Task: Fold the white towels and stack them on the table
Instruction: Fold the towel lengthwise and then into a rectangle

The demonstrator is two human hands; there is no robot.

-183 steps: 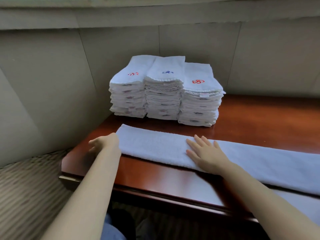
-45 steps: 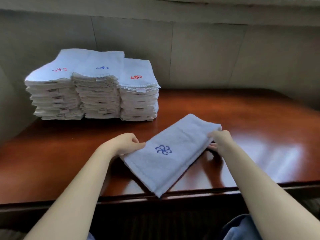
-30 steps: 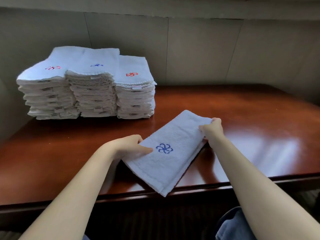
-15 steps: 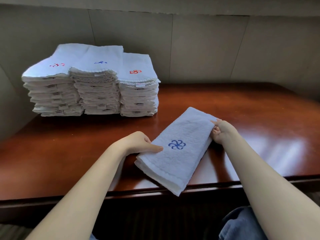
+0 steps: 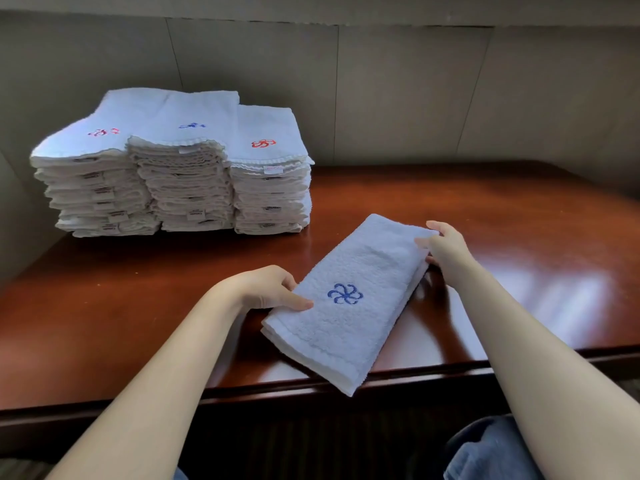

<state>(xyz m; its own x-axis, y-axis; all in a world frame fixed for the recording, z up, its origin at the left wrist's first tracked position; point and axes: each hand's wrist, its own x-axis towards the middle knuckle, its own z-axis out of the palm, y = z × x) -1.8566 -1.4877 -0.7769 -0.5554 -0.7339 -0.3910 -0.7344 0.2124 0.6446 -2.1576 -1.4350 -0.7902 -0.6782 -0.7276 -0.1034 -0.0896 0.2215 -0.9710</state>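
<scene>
Observed change: the towel (image 5: pixel 346 299), a long strip across the table several seconds ago, is now a compact folded rectangle, blue flower emblem uppermost. Over the last half second it has barely shifted, while the right hand has moved to its far corner.

Position: the towel lies diagonally on the wooden table (image 5: pixel 519 258), and its near corner juts slightly past the front edge. It sits well apart from the three stacks of folded towels (image 5: pixel 173 174) at the back left by the wall.

Grip: the left hand (image 5: pixel 266 289) pinches the towel's left edge, thumb lying on top and fingers curled beneath. The right hand (image 5: pixel 445 245) holds the far right corner, fingers over the top layer and thumb at the side edge. Both hands are closed on the cloth.

Step in hand: in my judgement folding is complete and the layers are being squared up ahead of the lift.

Next move: carry the towel to a stack, keeping both ends pinched so the layers do not slide. The middle stack's top towel shows a blue emblem and the outer two show red, so the middle looks the likely destination. The edges will need aligning on set-down.
</scene>
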